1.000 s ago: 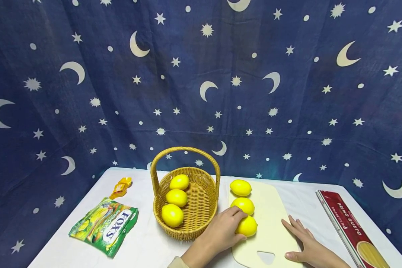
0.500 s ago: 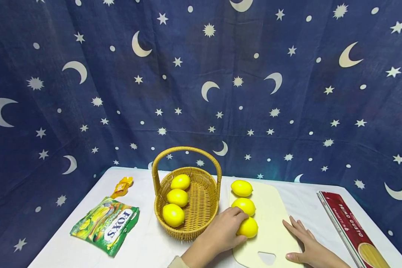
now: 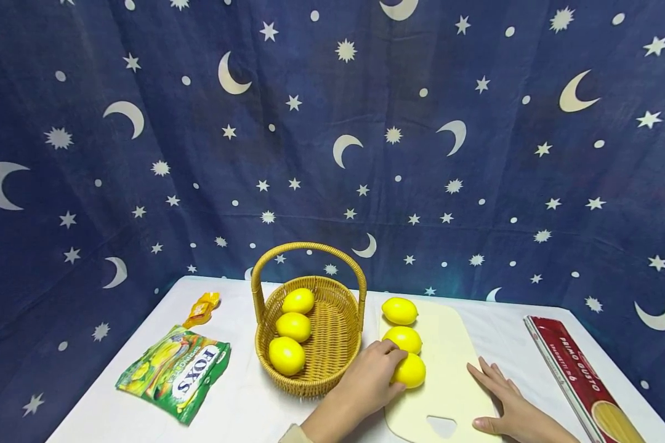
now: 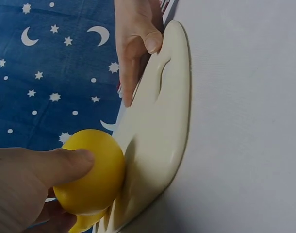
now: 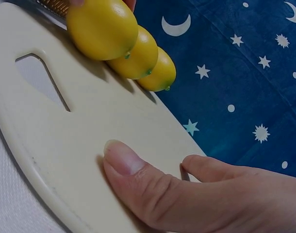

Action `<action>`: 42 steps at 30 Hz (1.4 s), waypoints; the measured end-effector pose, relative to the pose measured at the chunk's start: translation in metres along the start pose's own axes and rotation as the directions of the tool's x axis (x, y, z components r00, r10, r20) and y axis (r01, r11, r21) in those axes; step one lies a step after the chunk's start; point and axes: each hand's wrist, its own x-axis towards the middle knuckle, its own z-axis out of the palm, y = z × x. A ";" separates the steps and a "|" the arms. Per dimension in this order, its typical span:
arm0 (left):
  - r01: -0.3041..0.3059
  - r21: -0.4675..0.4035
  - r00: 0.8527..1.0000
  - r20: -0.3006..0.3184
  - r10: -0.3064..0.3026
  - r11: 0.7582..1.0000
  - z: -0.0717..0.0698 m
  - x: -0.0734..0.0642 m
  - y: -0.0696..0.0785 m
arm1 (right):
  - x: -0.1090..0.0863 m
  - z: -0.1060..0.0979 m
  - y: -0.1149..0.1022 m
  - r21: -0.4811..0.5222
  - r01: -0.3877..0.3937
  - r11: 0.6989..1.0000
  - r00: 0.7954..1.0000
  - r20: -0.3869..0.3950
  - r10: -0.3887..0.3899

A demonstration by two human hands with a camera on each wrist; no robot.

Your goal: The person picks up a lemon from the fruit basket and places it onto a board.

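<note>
Pinched between thumb and fingers of the left hand point(image 3: 368, 375): the nearest lemon point(image 3: 411, 370), at the left edge of the cream cutting board point(image 3: 454, 369). Contact between fruit and board impossible to tell. Beyond, in a row along the same edge, the middle lemon point(image 3: 404, 339), partly covered by fingers and mostly hidden in the left wrist view, then the farthest lemon point(image 3: 400, 311). Of the sleeve point(image 3: 295, 434), only a scrap at the bottom edge. On the board's right side, the right hand point(image 3: 507, 406), fingers spread wide, gripping nothing, thumb on top; wrist cut off by the frame.

Left of the board, a wicker basket point(image 3: 332, 332) with three lemons inside, reduced to a sliver in the right wrist view. To the far right, a red spaghetti packet point(image 3: 582, 375), lower end cropped, marked "PRIMO GUSTO" and "SPAGHETTI". To the far left, a green bag point(image 3: 174, 372) printed "FOX'S", smaller lettering hard to read, near an orange-wrapped sweet point(image 3: 202, 309) with an illegible label.
</note>
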 end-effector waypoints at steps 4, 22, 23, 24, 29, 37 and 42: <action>0.020 0.001 1.000 -0.017 -0.020 1.000 0.003 0.000 0.000 | 0.000 0.000 -0.001 0.008 -0.001 1.000 1.000 -0.001 0.001; 0.018 -0.007 0.999 -0.033 -0.018 1.000 0.005 0.000 -0.001 | -0.002 0.002 0.000 0.016 0.025 1.000 1.000 0.003 -0.025; 0.013 -0.007 0.999 -0.029 -0.013 1.000 0.005 0.000 -0.001 | -0.001 0.001 0.000 0.014 0.020 1.000 1.000 0.003 -0.020; 0.010 -0.009 1.000 -0.028 -0.010 1.000 0.005 0.000 -0.002 | -0.001 0.001 0.000 0.011 0.012 1.000 1.000 0.003 -0.012; -0.005 -0.023 0.999 -0.032 0.005 1.000 0.005 0.000 -0.003 | -0.001 0.001 -0.002 0.001 -0.011 1.000 1.000 0.001 0.011; -0.022 -0.029 0.999 -0.036 0.021 0.999 0.005 0.000 -0.003 | 0.000 0.001 -0.002 0.008 -0.011 1.000 1.000 0.006 0.011; -0.015 -0.029 0.999 -0.040 0.014 0.999 0.003 0.000 -0.003 | 0.000 0.001 -0.001 0.003 0.003 1.000 1.000 0.003 -0.003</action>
